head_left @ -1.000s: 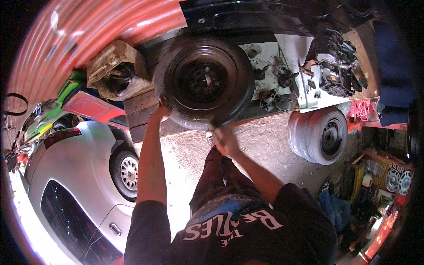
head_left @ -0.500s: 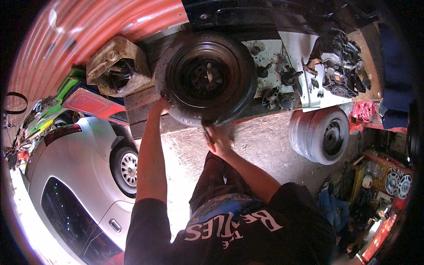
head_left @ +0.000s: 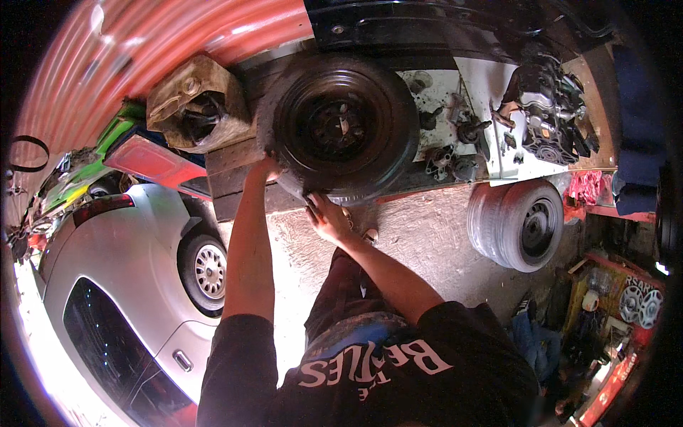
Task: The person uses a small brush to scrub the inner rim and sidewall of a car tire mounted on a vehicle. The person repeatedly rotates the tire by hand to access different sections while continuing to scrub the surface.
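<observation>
One dark wheel (head_left: 340,132) lies on the plank bench (head_left: 231,158) at the far middle, its rim facing up. The left hand (head_left: 266,169) touches the tyre's near left side; its fingertips are partly hidden, so I cannot tell whether they grip or only press. The right hand (head_left: 331,220) is at the tyre's near edge, fingers bent beside a small dark thing (head_left: 311,204); whether they are clamped on it I cannot tell. Left of the wheel sits a brown open box (head_left: 167,114); to its right are dark metal parts (head_left: 439,160) and, farther right, an engine part (head_left: 546,114). Two more wheels (head_left: 523,224) sit side by side at right, and a silver car (head_left: 146,249) fills the near left
</observation>
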